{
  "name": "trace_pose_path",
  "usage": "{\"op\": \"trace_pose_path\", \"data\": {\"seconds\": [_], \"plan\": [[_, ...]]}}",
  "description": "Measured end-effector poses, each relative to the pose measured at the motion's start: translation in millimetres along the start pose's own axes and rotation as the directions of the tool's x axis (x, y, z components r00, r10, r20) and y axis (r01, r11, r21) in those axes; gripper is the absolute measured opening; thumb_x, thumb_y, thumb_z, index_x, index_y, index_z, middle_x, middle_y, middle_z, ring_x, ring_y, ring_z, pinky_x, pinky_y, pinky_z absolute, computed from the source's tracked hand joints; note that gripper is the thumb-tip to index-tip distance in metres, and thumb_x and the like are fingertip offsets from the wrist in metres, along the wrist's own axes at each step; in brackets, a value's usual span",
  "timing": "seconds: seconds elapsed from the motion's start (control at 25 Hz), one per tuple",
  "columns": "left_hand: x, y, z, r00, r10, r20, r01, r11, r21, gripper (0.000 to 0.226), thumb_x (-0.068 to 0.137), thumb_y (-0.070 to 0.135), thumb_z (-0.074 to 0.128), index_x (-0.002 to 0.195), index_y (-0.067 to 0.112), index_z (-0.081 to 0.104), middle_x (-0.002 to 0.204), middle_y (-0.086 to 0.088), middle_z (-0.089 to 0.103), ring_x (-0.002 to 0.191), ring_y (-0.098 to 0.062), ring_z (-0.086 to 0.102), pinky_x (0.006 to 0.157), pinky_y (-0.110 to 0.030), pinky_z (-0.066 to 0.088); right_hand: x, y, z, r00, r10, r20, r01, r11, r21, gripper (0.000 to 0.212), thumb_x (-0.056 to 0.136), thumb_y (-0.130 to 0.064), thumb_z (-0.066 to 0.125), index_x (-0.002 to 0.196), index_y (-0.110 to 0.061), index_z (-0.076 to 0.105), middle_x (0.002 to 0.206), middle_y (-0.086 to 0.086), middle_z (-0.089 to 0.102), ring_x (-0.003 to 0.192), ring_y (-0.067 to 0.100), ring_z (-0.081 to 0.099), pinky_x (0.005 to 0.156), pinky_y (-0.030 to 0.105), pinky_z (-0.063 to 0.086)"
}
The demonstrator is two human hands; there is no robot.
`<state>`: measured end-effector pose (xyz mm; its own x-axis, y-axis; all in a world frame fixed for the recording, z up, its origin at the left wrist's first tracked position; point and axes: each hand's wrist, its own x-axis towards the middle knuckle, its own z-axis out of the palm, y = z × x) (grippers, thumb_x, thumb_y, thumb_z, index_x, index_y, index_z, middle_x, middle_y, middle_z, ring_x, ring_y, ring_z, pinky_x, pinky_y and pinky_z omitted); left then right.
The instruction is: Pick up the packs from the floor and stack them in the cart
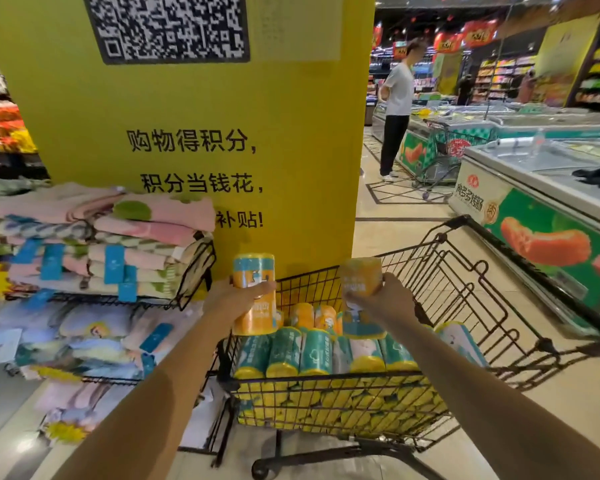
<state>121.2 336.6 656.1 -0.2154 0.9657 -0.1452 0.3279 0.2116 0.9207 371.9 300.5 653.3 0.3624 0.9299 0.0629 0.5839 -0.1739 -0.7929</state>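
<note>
The fingers [269, 286] of the left hand [231, 299] were curled round the middle of an orange-and-teal pack [253, 270], holding it upright above the left side of the cart [465, 258]. The right hand [392, 301] gripped a second pack [361, 277] the same way, its fingers wrapped about the roll's waist, so that the orange top showed above the hand and the teal end below it. The two held packs stood apart from each other at about the same height. Beneath them the stacked packs [291, 353] lay on their sides in a row against the cart's near wall, teal ends up and yellow ends toward the camera, with more showing through the wire below and several orange ones behind. The black wire cart stood on the tiled floor [388, 230], just beside a yellow pillar [291, 150] bearing a QR code and printed Chinese text. To the left a wire rack [194, 271] carried folded towels [146, 230]. To the right ran a chest freezer [534, 216], and farther off a person in a white shirt [399, 88] stood by another freezer.
</note>
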Motion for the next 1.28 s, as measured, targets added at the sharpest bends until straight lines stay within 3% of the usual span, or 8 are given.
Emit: {"op": "trace_pose_path", "data": {"seconds": [0.2,0.44,0.52,0.68,0.84,0.92,1.08,1.28], "plan": [[93,-28,9,0.990,-0.115,0.083,0.117,0.993,-0.023,0.064,0.040,0.058,0.088,0.090,0.026,0.065,0.099,-0.005,0.072,0.089,-0.024,0.068,0.086,-0.046,0.054,66,0,74,0.994,0.053,0.100,-0.055,0.998,0.017,0.063,0.066,-0.047,0.081,0.112,-0.013,0.054,0.101,0.001,0.063,0.093,0.022,0.062,0.083,0.040,0.054],[199,-70,21,0.960,-0.213,0.181,0.230,0.970,-0.079,0.032,0.070,0.025,0.083,0.092,0.015,0.063,0.092,-0.005,0.065,0.074,-0.015,0.062,0.061,-0.026,0.047,140,-9,176,0.961,0.178,0.211,-0.176,0.984,-0.029,0.063,0.071,-0.044,0.079,0.115,-0.010,0.051,0.106,0.004,0.061,0.098,0.024,0.060,0.080,0.035,0.052],[224,-84,26,0.952,-0.226,0.209,0.248,0.965,-0.086,0.037,0.071,0.021,0.082,0.100,0.012,0.061,0.088,-0.001,0.063,0.069,-0.010,0.058,0.053,-0.022,0.041,157,-11,203,0.947,0.233,0.221,-0.236,0.972,-0.015,0.061,0.072,-0.045,0.078,0.114,-0.010,0.053,0.106,0.005,0.062,0.092,0.021,0.058,0.072,0.032,0.049],[266,-118,39,0.926,-0.274,0.260,0.299,0.952,-0.065,0.064,0.068,0.027,0.084,0.123,0.014,0.054,0.108,-0.005,0.066,0.082,-0.017,0.062,0.059,-0.023,0.046,182,-2,249,0.908,0.311,0.282,-0.312,0.949,-0.045,0.058,0.069,-0.046,0.080,0.108,-0.011,0.056,0.097,0.000,0.062,0.086,0.019,0.060,0.068,0.032,0.051],[300,-136,62,0.876,-0.402,0.268,0.422,0.906,-0.021,0.026,0.072,0.030,0.082,0.085,0.022,0.061,0.093,-0.005,0.067,0.076,-0.018,0.062,0.065,-0.028,0.048,206,14,284,0.854,0.396,0.338,-0.382,0.918,-0.110,0.034,0.070,-0.041,0.080,0.077,-0.019,0.055,0.077,-0.002,0.063,0.069,0.013,0.061,0.065,0.032,0.054],[307,-142,71,0.848,-0.441,0.294,0.466,0.884,-0.019,0.023,0.073,0.028,0.081,0.083,0.021,0.062,0.089,-0.005,0.068,0.072,-0.015,0.063,0.059,-0.024,0.046,213,19,297,0.832,0.420,0.363,-0.395,0.907,-0.145,0.037,0.071,-0.040,0.079,0.067,-0.021,0.047,0.066,-0.005,0.054,0.060,0.008,0.051,0.062,0.029,0.046],[313,-163,81,0.783,-0.510,0.356,0.532,0.846,0.040,0.034,0.076,0.027,0.078,0.102,0.012,0.065,0.093,-0.007,0.071,0.073,-0.014,0.067,0.051,-0.022,0.048,215,38,325,0.772,0.480,0.417,-0.447,0.876,-0.180,0.040,0.065,-0.043,0.081,0.072,-0.016,0.052,0.072,0.000,0.065,0.066,0.013,0.062,0.062,0.032,0.052],[315,-186,88,0.726,-0.596,0.343,0.625,0.780,0.030,0.042,0.075,0.028,0.079,0.109,0.013,0.059,0.100,-0.008,0.066,0.085,-0.023,0.064,0.063,-0.028,0.047,213,48,342,0.755,0.515,0.405,-0.462,0.857,-0.229,0.050,0.062,-0.046,0.082,0.087,-0.015,0.053,0.084,0.005,0.068,0.074,0.018,0.065,0.057,0.033,0.053]]}}
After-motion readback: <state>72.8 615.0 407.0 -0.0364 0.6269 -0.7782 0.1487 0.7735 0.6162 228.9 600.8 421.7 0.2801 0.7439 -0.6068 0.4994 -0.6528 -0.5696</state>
